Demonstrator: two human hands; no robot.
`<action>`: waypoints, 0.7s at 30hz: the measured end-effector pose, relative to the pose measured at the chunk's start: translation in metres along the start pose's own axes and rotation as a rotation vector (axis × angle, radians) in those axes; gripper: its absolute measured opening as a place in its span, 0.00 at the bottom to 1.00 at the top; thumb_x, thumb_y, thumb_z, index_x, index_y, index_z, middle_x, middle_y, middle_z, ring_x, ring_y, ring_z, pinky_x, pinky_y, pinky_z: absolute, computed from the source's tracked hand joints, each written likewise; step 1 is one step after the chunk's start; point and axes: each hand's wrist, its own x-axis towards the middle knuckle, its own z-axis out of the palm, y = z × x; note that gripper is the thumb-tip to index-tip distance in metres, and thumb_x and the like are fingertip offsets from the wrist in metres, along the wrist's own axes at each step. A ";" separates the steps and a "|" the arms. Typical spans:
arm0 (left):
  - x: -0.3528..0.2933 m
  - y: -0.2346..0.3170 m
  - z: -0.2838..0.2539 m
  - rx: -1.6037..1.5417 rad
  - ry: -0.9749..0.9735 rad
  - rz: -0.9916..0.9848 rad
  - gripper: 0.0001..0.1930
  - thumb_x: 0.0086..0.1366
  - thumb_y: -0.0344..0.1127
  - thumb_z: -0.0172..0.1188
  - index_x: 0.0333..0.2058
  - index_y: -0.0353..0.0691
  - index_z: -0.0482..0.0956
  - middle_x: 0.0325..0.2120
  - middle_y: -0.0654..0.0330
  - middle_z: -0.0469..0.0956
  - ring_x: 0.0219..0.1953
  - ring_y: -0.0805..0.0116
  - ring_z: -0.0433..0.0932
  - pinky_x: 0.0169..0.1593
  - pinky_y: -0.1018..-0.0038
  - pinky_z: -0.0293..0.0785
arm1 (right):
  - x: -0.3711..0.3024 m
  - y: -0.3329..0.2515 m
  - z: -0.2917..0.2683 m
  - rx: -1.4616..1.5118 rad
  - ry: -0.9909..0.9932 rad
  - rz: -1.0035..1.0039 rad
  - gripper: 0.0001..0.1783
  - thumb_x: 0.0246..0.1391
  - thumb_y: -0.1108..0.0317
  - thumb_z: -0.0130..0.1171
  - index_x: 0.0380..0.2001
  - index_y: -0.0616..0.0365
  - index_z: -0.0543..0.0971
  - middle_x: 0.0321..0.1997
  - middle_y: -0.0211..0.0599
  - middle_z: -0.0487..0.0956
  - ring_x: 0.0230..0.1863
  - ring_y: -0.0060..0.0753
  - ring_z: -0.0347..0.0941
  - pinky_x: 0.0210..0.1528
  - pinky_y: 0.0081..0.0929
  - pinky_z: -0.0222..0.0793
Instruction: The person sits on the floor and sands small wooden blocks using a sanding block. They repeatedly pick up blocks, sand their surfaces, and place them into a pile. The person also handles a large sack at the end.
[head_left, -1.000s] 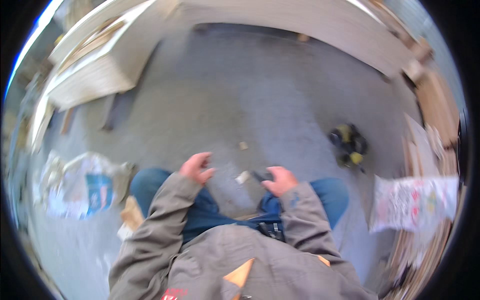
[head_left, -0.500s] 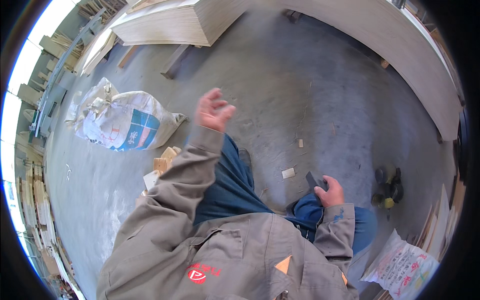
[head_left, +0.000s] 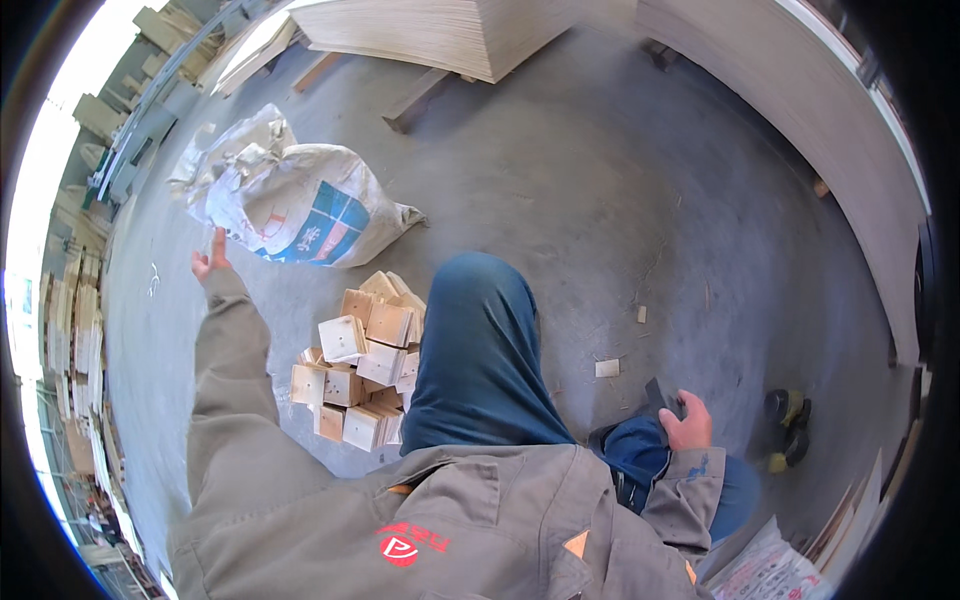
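My left hand (head_left: 212,258) reaches out far to the left, by the lower left side of a white woven sack (head_left: 335,170) with a blue printed patch. Its fingers are apart and nothing shows in them; whether it touches the sack I cannot tell. Beside my right thigh, my right hand (head_left: 688,424) grips a dark grey flat block (head_left: 656,394) between thumb and fingers. A pile of small square plywood pieces (head_left: 382,361), in stacks, lies on the floor left of my raised knee.
Stacked plywood sheets (head_left: 430,30) rest on wooden bearers at the far side. Another long stack (head_left: 790,90) curves along the right. A black and yellow power tool (head_left: 787,428) lies on the floor at right, above another printed sack (head_left: 768,568). Small wood scraps (head_left: 607,368) dot the concrete.
My left hand has swung from the middle out to the left, toward the sack. The plywood pile has come into fuller view. My right hand keeps the dark block.
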 end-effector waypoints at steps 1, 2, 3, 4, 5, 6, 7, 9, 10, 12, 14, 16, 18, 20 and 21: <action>0.022 -0.001 -0.011 -0.031 0.038 -0.038 0.65 0.45 0.48 0.85 0.72 0.29 0.49 0.66 0.42 0.64 0.68 0.53 0.64 0.70 0.59 0.59 | 0.003 0.002 0.002 0.005 -0.010 -0.009 0.31 0.47 0.64 0.71 0.54 0.67 0.78 0.54 0.56 0.80 0.56 0.55 0.76 0.61 0.42 0.71; 0.042 0.005 -0.018 -0.038 0.040 -0.064 0.66 0.45 0.51 0.84 0.72 0.28 0.47 0.66 0.41 0.65 0.69 0.54 0.64 0.70 0.59 0.58 | 0.004 0.004 0.005 0.012 -0.018 -0.017 0.31 0.47 0.64 0.71 0.54 0.67 0.78 0.54 0.56 0.80 0.56 0.54 0.76 0.61 0.41 0.71; 0.045 0.013 -0.007 -0.025 0.053 -0.085 0.67 0.46 0.56 0.83 0.72 0.26 0.49 0.65 0.41 0.66 0.68 0.54 0.64 0.70 0.60 0.58 | 0.004 0.004 0.006 0.011 -0.013 -0.015 0.31 0.47 0.64 0.71 0.54 0.67 0.78 0.54 0.56 0.80 0.56 0.54 0.76 0.61 0.41 0.71; 0.047 0.026 0.007 -0.014 0.062 -0.102 0.67 0.46 0.61 0.81 0.71 0.24 0.50 0.65 0.40 0.68 0.68 0.53 0.64 0.69 0.61 0.58 | 0.002 0.004 0.005 0.008 0.002 -0.006 0.31 0.46 0.64 0.71 0.54 0.68 0.78 0.54 0.56 0.80 0.56 0.54 0.77 0.61 0.41 0.71; 0.036 0.042 0.022 -0.059 -0.025 -0.142 0.66 0.46 0.62 0.80 0.70 0.24 0.53 0.64 0.40 0.69 0.68 0.53 0.64 0.69 0.62 0.59 | 0.000 0.002 0.001 -0.004 0.018 0.008 0.32 0.46 0.64 0.71 0.54 0.68 0.78 0.54 0.55 0.80 0.56 0.53 0.77 0.61 0.41 0.71; 0.027 0.061 0.034 -0.103 -0.112 -0.176 0.65 0.46 0.63 0.80 0.69 0.23 0.56 0.63 0.40 0.70 0.68 0.53 0.65 0.69 0.62 0.59 | -0.003 0.001 -0.002 -0.011 0.031 0.021 0.32 0.46 0.64 0.71 0.54 0.68 0.78 0.54 0.55 0.80 0.56 0.53 0.77 0.61 0.41 0.71; 0.046 0.063 0.028 -0.084 -0.089 -0.201 0.64 0.45 0.63 0.80 0.68 0.22 0.58 0.62 0.40 0.72 0.67 0.52 0.67 0.68 0.62 0.62 | 0.000 0.001 0.002 0.006 0.018 0.014 0.32 0.46 0.64 0.71 0.54 0.68 0.78 0.54 0.56 0.80 0.56 0.53 0.77 0.61 0.41 0.71; 0.077 0.059 0.039 -0.054 -0.072 -0.258 0.62 0.45 0.63 0.80 0.66 0.22 0.62 0.60 0.40 0.74 0.65 0.52 0.70 0.66 0.62 0.64 | 0.000 0.004 0.006 0.030 0.015 0.023 0.31 0.46 0.64 0.71 0.54 0.69 0.78 0.54 0.56 0.81 0.56 0.52 0.78 0.61 0.40 0.72; 0.091 0.057 0.048 -0.064 -0.087 -0.283 0.61 0.46 0.64 0.80 0.65 0.22 0.63 0.59 0.41 0.74 0.64 0.53 0.71 0.66 0.62 0.65 | 0.000 0.005 0.010 0.029 0.013 0.044 0.31 0.46 0.64 0.71 0.54 0.69 0.79 0.54 0.56 0.81 0.56 0.52 0.78 0.61 0.40 0.72; 0.110 0.037 0.063 -0.150 -0.159 -0.358 0.58 0.47 0.64 0.78 0.64 0.23 0.66 0.59 0.42 0.75 0.62 0.54 0.72 0.65 0.63 0.67 | -0.006 0.011 0.008 0.001 0.011 0.099 0.31 0.46 0.65 0.71 0.54 0.69 0.79 0.54 0.56 0.81 0.56 0.52 0.78 0.61 0.40 0.72; 0.135 0.016 0.079 -0.344 -0.386 -0.502 0.56 0.49 0.64 0.77 0.63 0.24 0.68 0.58 0.42 0.76 0.61 0.55 0.74 0.63 0.64 0.68 | -0.010 0.015 0.006 -0.016 0.010 0.164 0.31 0.46 0.65 0.71 0.54 0.69 0.79 0.53 0.55 0.82 0.55 0.51 0.78 0.61 0.40 0.72; 0.164 -0.004 0.082 -0.598 -0.884 -0.741 0.53 0.50 0.65 0.76 0.61 0.24 0.70 0.57 0.43 0.77 0.59 0.56 0.75 0.62 0.65 0.70 | -0.010 0.018 0.008 -0.012 0.002 0.206 0.32 0.46 0.64 0.72 0.54 0.69 0.79 0.53 0.55 0.82 0.55 0.51 0.79 0.61 0.40 0.72; 0.182 -0.026 0.092 -0.632 -1.008 -0.802 0.51 0.51 0.65 0.75 0.60 0.25 0.73 0.56 0.44 0.79 0.58 0.57 0.77 0.61 0.65 0.71 | -0.011 0.018 0.008 0.003 0.002 0.241 0.32 0.45 0.64 0.72 0.54 0.69 0.79 0.52 0.55 0.83 0.55 0.50 0.79 0.61 0.40 0.72; 0.204 -0.043 0.087 -0.578 -0.909 -0.801 0.46 0.55 0.64 0.73 0.58 0.26 0.76 0.53 0.46 0.80 0.55 0.58 0.79 0.60 0.66 0.73 | -0.003 0.013 0.012 -0.018 -0.025 0.246 0.33 0.45 0.64 0.72 0.54 0.69 0.79 0.52 0.54 0.83 0.55 0.50 0.80 0.60 0.39 0.73; 0.216 -0.046 0.086 -0.528 -0.797 -0.790 0.42 0.58 0.62 0.71 0.56 0.27 0.78 0.52 0.47 0.82 0.54 0.58 0.80 0.59 0.66 0.75 | 0.001 0.010 0.015 -0.027 -0.040 0.247 0.33 0.45 0.64 0.72 0.54 0.69 0.79 0.52 0.54 0.83 0.55 0.49 0.80 0.60 0.39 0.73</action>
